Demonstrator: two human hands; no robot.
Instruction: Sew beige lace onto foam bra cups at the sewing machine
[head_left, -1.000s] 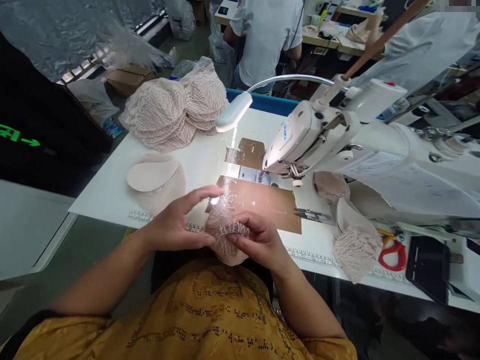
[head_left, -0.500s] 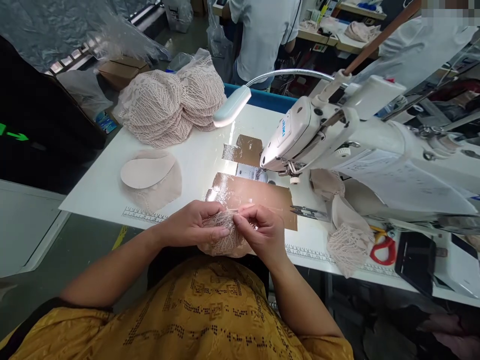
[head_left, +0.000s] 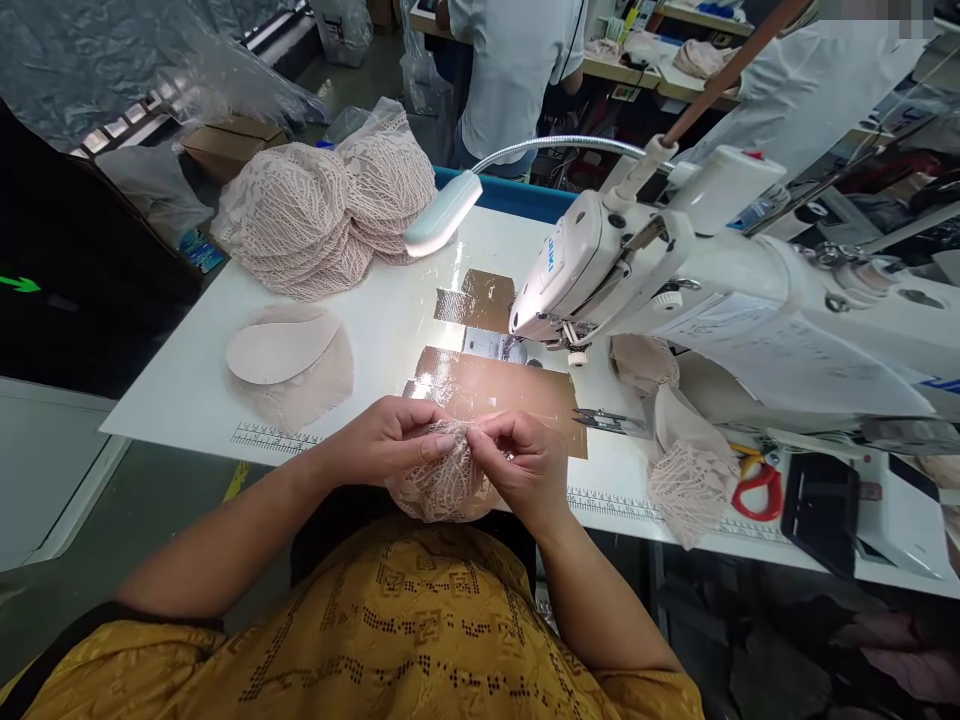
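A pale pink lace cup [head_left: 442,485] hangs over the near edge of the white table [head_left: 390,330], held between both hands. My left hand [head_left: 386,440] curls over its left top edge, fingers closed on the lace. My right hand [head_left: 521,460] pinches its upper right edge between thumb and fingers. Just beyond the hands lies a brown taped patch [head_left: 510,390] under the needle of the white sewing machine [head_left: 675,280].
A pile of lace cups [head_left: 322,215] sits at the far left, flat pink pads [head_left: 289,355] nearer. A lamp head [head_left: 439,215] hangs over the table. Thread snips [head_left: 611,422], red scissors [head_left: 757,490] and sewn cups [head_left: 686,480] lie right. A person in white [head_left: 517,70] stands beyond.
My left hand, open and reaching a second ago, has closed onto the lace cup. Both hands have drawn the cup together and now pinch its upper edge.
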